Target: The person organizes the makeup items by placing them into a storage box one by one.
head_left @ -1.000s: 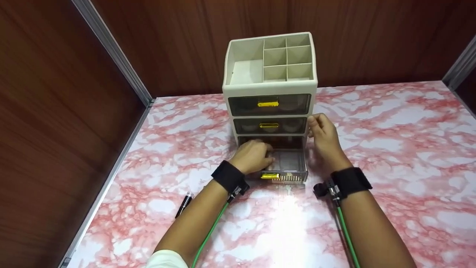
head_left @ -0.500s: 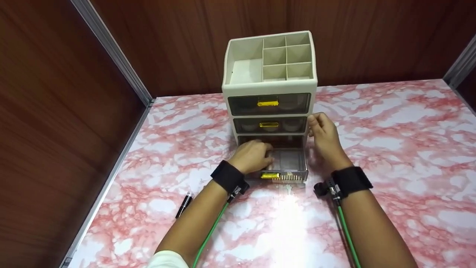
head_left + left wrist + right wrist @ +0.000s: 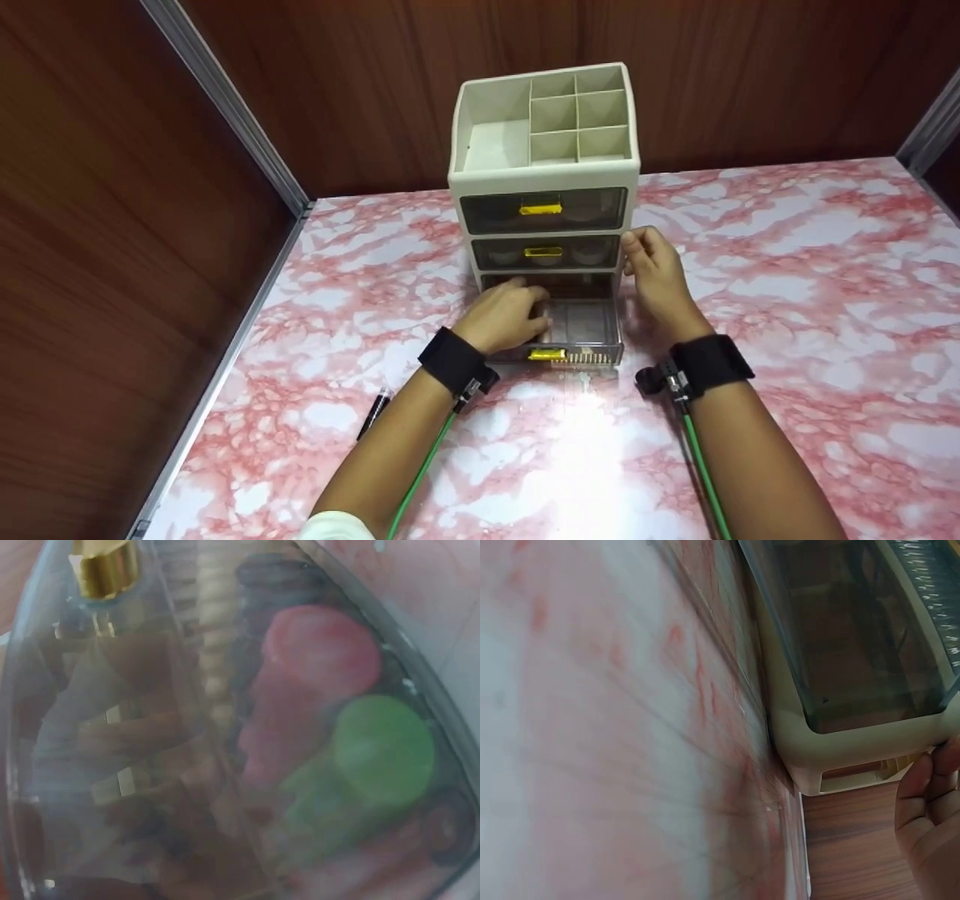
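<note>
A cream desktop drawer organizer (image 3: 544,176) stands on the table, its bottom see-through drawer (image 3: 581,322) pulled out. Into the left part of that drawer reaches my left hand (image 3: 499,315), fingers bent downward; I cannot tell whether they hold anything. Through the drawer wall, the left wrist view shows a pink round-ended item (image 3: 322,652), a green round-ended item (image 3: 384,750) and darker, blurred shapes. My right hand (image 3: 660,274) grips the organizer's right front edge, thumb at the front and fingers curled by the side. Its fingertips touch the cream frame (image 3: 870,739) in the right wrist view.
A black tube-like item with a clear end (image 3: 373,414) lies on the marbled table (image 3: 787,300) beside the left forearm. Two upper drawers with yellow handles (image 3: 541,209) are closed. Brown wood-grain panels (image 3: 360,90) stand behind and at the left. Green cables run along both forearms.
The left hand and wrist have shifted slightly to the left, with the fingers still inside the drawer. The right hand keeps its place on the organizer's edge.
</note>
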`<state>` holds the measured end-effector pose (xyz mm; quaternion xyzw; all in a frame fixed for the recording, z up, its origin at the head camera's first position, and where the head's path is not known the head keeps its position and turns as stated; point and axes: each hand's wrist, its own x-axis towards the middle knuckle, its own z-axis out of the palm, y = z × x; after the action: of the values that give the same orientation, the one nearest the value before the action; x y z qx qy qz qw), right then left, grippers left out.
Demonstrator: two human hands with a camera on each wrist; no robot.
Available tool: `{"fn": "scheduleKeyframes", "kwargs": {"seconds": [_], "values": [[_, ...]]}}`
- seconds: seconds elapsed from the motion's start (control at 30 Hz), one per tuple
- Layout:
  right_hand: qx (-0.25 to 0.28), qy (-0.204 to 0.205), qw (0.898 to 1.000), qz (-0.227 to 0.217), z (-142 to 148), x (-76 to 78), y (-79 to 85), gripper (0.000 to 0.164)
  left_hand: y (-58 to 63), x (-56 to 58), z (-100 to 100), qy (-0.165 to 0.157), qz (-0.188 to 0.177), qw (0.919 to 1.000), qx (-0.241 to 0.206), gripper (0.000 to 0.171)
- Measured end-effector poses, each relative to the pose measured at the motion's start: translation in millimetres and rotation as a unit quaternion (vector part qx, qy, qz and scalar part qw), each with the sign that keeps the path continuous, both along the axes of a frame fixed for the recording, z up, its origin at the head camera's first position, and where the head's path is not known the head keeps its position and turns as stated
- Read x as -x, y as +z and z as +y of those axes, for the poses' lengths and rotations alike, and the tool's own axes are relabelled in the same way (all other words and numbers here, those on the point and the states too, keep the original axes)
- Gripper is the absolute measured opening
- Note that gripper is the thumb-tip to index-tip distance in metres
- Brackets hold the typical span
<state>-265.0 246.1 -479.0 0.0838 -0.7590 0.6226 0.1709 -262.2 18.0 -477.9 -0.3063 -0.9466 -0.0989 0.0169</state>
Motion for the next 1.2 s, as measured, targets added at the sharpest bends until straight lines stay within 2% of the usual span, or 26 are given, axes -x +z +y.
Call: {"fn": "scheduleKeyframes", "kwargs": {"seconds": [0.13,0.43,0.67,0.73,0.9,1.03,1.2], "values": [[0.001,-0.002,1.0,-0.003,-2,-5.1,4.7,0.034,-0.7,-1.7,-2,-0.004,0.004,1.0,-0.005,0.032],[0.012,0.005,1.0,-0.015,-4,-4.8,2.0,0.038,0.7,-7.9,-9,-0.027,0.015,0.9994,-0.018,0.023],[-0.02,-0.018,0.999,0.021,-6,-3.2,5.2,0.029,1.3,-13.8,-18,-0.052,0.045,0.9961,-0.055,0.021],[-0.02,-0.02,0.999,0.019,-6,-3.3,5.5,0.03,0.9,-14.4,-19,-0.063,0.056,0.9941,-0.07,0.02],[0.013,0.005,1.0,-0.021,-3,-0.7,1.7,0.036,1.6,-16.3,-23,-0.075,0.091,0.987,-0.109,0.016],[0.052,0.021,0.997,-0.059,2,5.8,-7.9,0.04,7.2,-18.8,-25,-0.075,0.115,0.9814,-0.134,0.012],[0.06,0.021,0.996,-0.068,6,12.0,-16.4,0.042,16.6,-25.5,-31,-0.074,0.13,0.9789,-0.14,0.01]]}}
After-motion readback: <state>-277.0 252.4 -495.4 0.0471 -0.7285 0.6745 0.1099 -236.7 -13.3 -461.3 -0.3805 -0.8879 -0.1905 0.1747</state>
